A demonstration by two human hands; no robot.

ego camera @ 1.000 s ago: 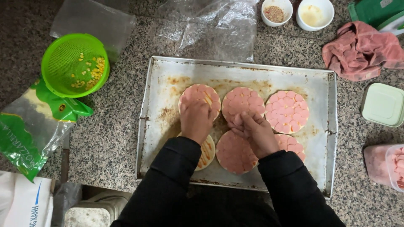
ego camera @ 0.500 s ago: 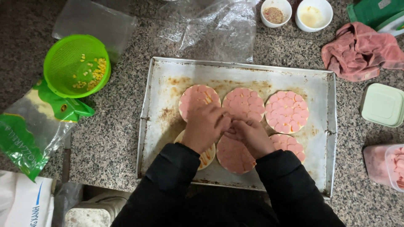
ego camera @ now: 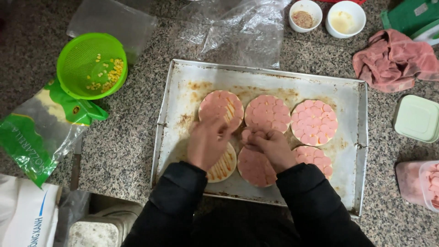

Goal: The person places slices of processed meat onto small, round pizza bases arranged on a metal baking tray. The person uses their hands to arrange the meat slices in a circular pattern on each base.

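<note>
A metal baking tray on the granite counter holds several small round bases. Most are covered with pink sausage slices, such as the top-left base and the middle one. My left hand hovers over a base streaked with sauce, its fingertips reaching the top-left base; what they hold is hidden. My right hand is closed on a few sausage slices above a partly covered base. The two hands nearly touch.
A green colander with corn kernels and a green bag lie to the left. Clear plastic, two white bowls, a pink cloth, a pale green box and a pink tub of slices surround the tray.
My left hand has slid from the top-left base toward my right hand. The right hand has drawn slightly back and its fingers have closed up.
</note>
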